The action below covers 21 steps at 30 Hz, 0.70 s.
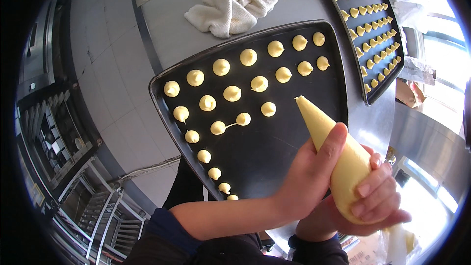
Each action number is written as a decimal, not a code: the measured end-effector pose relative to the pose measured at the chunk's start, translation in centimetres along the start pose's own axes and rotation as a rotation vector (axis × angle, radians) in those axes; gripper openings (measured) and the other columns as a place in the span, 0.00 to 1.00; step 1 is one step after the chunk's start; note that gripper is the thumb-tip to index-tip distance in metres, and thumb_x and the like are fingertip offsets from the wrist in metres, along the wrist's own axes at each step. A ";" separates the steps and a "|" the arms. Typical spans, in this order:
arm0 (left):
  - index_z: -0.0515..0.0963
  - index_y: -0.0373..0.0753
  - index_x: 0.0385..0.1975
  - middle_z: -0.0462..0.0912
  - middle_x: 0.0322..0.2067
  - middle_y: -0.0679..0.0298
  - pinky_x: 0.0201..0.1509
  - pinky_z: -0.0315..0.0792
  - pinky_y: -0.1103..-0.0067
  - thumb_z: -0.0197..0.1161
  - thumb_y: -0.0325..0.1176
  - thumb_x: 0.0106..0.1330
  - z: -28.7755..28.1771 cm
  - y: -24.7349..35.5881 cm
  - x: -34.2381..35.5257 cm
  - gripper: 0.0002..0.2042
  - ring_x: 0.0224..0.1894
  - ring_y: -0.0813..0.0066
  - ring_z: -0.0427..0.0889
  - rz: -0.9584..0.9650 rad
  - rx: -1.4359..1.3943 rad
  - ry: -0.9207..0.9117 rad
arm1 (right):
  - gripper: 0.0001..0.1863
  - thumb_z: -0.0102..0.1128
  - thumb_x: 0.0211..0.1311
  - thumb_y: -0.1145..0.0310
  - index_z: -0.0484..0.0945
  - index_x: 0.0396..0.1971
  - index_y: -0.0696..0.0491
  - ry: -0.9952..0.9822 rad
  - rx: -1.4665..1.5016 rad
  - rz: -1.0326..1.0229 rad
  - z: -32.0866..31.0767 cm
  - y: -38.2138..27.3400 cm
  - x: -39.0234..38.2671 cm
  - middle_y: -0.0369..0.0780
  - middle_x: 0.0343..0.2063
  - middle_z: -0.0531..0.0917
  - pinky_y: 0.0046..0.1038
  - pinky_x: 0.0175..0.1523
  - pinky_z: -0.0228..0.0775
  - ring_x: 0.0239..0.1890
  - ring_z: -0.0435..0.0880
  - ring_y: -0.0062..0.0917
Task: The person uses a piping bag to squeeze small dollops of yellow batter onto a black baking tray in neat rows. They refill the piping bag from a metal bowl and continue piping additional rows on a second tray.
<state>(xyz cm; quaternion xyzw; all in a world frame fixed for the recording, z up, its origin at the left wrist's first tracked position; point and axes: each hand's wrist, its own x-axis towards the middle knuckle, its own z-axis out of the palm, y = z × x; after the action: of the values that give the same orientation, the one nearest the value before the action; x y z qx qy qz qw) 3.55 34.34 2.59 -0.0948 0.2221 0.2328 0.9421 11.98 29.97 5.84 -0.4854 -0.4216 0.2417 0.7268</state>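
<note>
Both of my hands hold a piping bag [314,118] full of pale yellow batter, its narrow tip pointing up and to the left. My left hand [304,179] wraps the bag's middle, thumb along the near side. Around the thick lower end closes my right hand [378,198], fingers curled over it. Below the tip lies a dark baking tray [255,159] bearing piped mounds of batter [259,84]. Two rows run along its far side, a shorter row follows, and several mounds line the left edge. A thin strand joins two mounds in the third row.
A second dark tray [343,1] with rows of small yellow mounds lies at the far right. Crumpled white cloths [233,10] rest on the metal table [169,24] beyond the near tray. Metal racks [105,211] stand at the lower left, beside the tiled floor [105,64].
</note>
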 end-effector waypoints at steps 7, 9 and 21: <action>0.76 0.42 0.54 0.81 0.46 0.69 0.64 0.71 0.76 0.55 0.64 0.81 -2.8 -1.3 4.3 0.28 0.54 0.80 0.79 -0.101 -0.038 0.280 | 0.40 0.24 0.90 0.42 0.69 0.15 0.45 0.105 -0.063 0.116 -2.5 4.6 0.6 0.35 0.13 0.75 0.37 0.58 0.72 0.22 0.77 0.25; 0.76 0.42 0.55 0.81 0.47 0.69 0.64 0.71 0.76 0.55 0.65 0.81 -3.2 -1.4 4.5 0.28 0.54 0.80 0.79 -0.097 -0.029 0.260 | 0.41 0.23 0.89 0.40 0.69 0.15 0.46 0.120 -0.062 0.128 -2.9 5.1 0.4 0.35 0.12 0.75 0.35 0.55 0.72 0.21 0.75 0.25; 0.76 0.42 0.55 0.82 0.48 0.68 0.64 0.72 0.75 0.55 0.65 0.80 -2.2 -1.5 4.2 0.28 0.54 0.78 0.79 -0.100 -0.037 0.271 | 0.40 0.25 0.89 0.41 0.68 0.15 0.45 0.103 -0.076 0.132 -3.6 4.7 0.5 0.34 0.12 0.75 0.32 0.51 0.72 0.20 0.74 0.23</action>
<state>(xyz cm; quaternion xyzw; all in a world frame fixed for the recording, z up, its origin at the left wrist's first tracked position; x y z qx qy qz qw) 6.72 34.06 -1.20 -0.1537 0.3380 0.1748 0.9119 15.54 30.54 1.11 -0.5512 -0.3596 0.2473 0.7111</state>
